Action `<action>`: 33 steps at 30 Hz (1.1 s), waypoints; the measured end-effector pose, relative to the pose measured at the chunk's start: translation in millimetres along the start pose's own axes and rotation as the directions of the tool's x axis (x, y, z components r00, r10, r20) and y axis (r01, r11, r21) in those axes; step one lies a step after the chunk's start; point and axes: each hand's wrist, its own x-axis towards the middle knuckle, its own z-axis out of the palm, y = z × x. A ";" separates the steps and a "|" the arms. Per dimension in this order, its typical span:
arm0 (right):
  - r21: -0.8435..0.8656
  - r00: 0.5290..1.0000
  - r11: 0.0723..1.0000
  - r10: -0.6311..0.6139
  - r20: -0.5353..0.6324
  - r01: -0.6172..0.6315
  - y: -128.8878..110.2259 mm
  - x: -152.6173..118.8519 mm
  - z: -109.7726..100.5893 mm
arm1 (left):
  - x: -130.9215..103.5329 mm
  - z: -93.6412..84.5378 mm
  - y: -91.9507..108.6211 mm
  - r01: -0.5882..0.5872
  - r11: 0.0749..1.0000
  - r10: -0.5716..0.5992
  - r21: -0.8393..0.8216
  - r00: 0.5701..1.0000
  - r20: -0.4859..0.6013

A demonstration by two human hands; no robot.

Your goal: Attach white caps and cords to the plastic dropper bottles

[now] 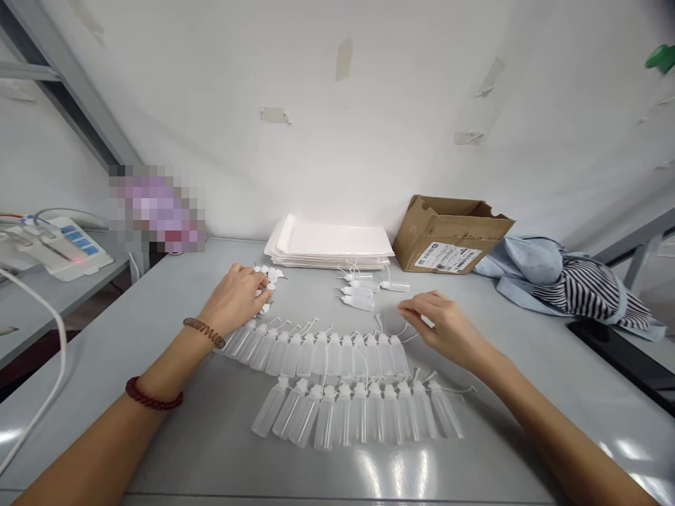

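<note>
My left hand [235, 299] is at the far left, fingers curled down over a small pile of white dropper caps [274, 273] with thin needle tips. Its fingertips are partly hidden, so what they grip cannot be made out. My right hand [446, 327] hovers right of the bottles, thumb and fingers drawn together, nothing visible in them. Between the hands lies a curved row of clear plastic squeeze bottles [320, 355] with strap-like white stems. A second row of such bottles [360, 414] lies nearer me. Several capped needle-tip bottles [358, 303] lie behind the rows.
A stack of white padded envelopes [335, 242] lies against the wall. Beside it stands an open cardboard box [448, 235]. Bundled blue and striped cloth [580, 284] and a black phone [625, 362] are on the right. A power strip [74, 246] with cables sits on the left.
</note>
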 end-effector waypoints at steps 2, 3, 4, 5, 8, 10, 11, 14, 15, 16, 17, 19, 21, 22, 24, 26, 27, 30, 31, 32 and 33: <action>0.095 0.976 0.990 0.081 0.203 -0.102 -10.8 -1.3 -8.8 | 0.0 0.6 -0.2 0.006 1.000 -0.006 -0.005 1.000 0.002; 0.129 0.945 0.980 0.105 0.309 -0.151 -15.6 -2.1 -13.4 | 0.0 0.8 -0.3 0.010 1.000 -0.010 -0.008 1.000 0.003; 0.150 0.913 0.970 0.117 0.391 -0.189 -19.7 -2.8 -17.5 | 0.0 0.8 -0.4 0.014 1.000 -0.014 -0.011 1.000 0.002; 0.162 0.885 0.962 0.126 0.448 -0.219 -22.9 -3.7 -21.0 | 0.0 0.7 -0.3 0.020 1.000 -0.020 -0.016 1.000 0.001; 0.148 0.856 0.952 0.165 0.490 -0.269 -27.1 -6.3 -26.2 | 0.2 -1.2 1.6 0.032 0.999 -0.033 -0.028 0.999 -0.005; 0.130 0.863 0.952 0.186 0.469 -0.276 -27.1 -8.0 -25.9 | 0.2 -3.8 4.7 0.043 0.998 -0.044 -0.053 0.999 -0.015; 0.126 0.870 0.955 0.186 0.458 -0.270 -27.0 -8.6 -25.2 | 0.2 -5.5 6.8 0.051 0.996 -0.052 -0.072 0.998 -0.024; 0.130 0.877 0.961 0.161 0.452 -0.244 -27.6 -9.3 -22.7 | -0.3 -11.5 14.1 0.088 0.989 -0.094 -0.119 0.994 -0.047; 0.129 0.876 0.963 0.155 0.456 -0.238 -28.2 -9.0 -22.1 | -0.6 -13.6 16.5 0.106 0.987 -0.113 -0.121 0.992 -0.051; 0.127 0.874 0.964 0.151 0.462 -0.234 -29.0 -8.5 -21.7 | -1.0 -15.7 18.9 0.129 0.984 -0.136 -0.121 0.989 -0.052; 0.124 0.870 0.965 0.149 0.469 -0.232 -29.8 -7.8 -21.5 | -1.5 -17.7 21.1 0.155 0.980 -0.162 -0.124 0.986 -0.050; 0.110 0.858 0.966 0.151 0.491 -0.233 -31.0 -6.2 -21.6 | -2.7 -21.3 24.9 0.208 0.967 -0.216 -0.150 0.976 -0.040; 0.094 0.842 0.967 0.156 0.516 -0.237 -31.1 -4.7 -22.1 | -3.8 -24.0 27.7 0.249 0.947 -0.260 -0.202 0.965 -0.027; 0.086 0.835 0.968 0.158 0.527 -0.237 -30.7 -4.2 -22.5 | -4.2 -25.0 28.8 0.261 0.938 -0.274 -0.228 0.962 -0.025; 0.076 0.827 0.970 0.154 0.540 -0.230 -29.4 -3.6 -23.0 | -4.8 -26.0 30.2 0.267 0.924 -0.287 -0.273 0.957 -0.037; 0.073 0.827 0.974 0.140 0.545 -0.213 -28.0 -3.2 -23.3 | -4.9 -26.1 30.9 0.260 0.917 -0.291 -0.303 0.955 -0.061; 0.074 0.828 0.976 0.132 0.545 -0.204 -27.4 -3.0 -23.3 | -5.0 -25.9 31.2 0.258 0.913 -0.295 -0.316 0.952 -0.076; 0.089 0.835 0.980 0.104 0.540 -0.180 -26.1 -2.2 -22.5 | -5.5 -25.4 32.2 0.254 0.904 -0.309 -0.344 0.944 -0.117; 0.093 0.838 0.980 0.098 0.536 -0.174 -25.5 -1.9 -22.1 | -5.8 -25.4 32.6 0.252 0.903 -0.312 -0.349 0.941 -0.128; 0.094 0.842 0.981 0.092 0.532 -0.167 -24.7 -1.7 -21.6 | -6.1 -25.5 33.2 0.249 0.902 -0.312 -0.353 0.940 -0.135; 0.095 0.848 0.983 0.085 0.524 -0.157 -23.7 -1.6 -21.2 | -6.5 -25.8 33.8 0.245 0.903 -0.310 -0.354 0.941 -0.138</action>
